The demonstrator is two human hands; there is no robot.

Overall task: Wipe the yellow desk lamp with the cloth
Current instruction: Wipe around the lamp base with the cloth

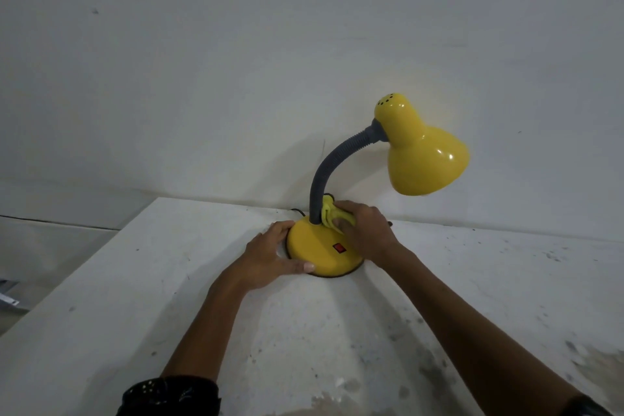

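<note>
Yellow desk lamp (320, 252) stands upright on the white table (162, 287), near the far edge and close to the wall (236, 44), round base flat on the surface with a red switch (339, 248) on its top facing you. Grey bendy neck (323, 176) rises from the base and arcs over to the right, and the yellow shade (426, 154) hangs off its end, mouth tilted down and right, clear of the table. Your right hand (367, 230) is curled round a bunched yellow cloth (328, 213) and presses it on the top of the base right at the foot of the neck, on the neck's right side; the cloth touches both base and neck. Your left hand (270, 253) grips the left rim of the base, thumb along the near edge, fingers wrapped round the far side. A dark cord (297, 210) peeks out just behind the base on the left. Tabletop is scuffed, with dark smudges on the near right part. A dark speckled sleeve (169, 395) shows at your left elbow at the bottom edge of the view, both forearms bare
</note>
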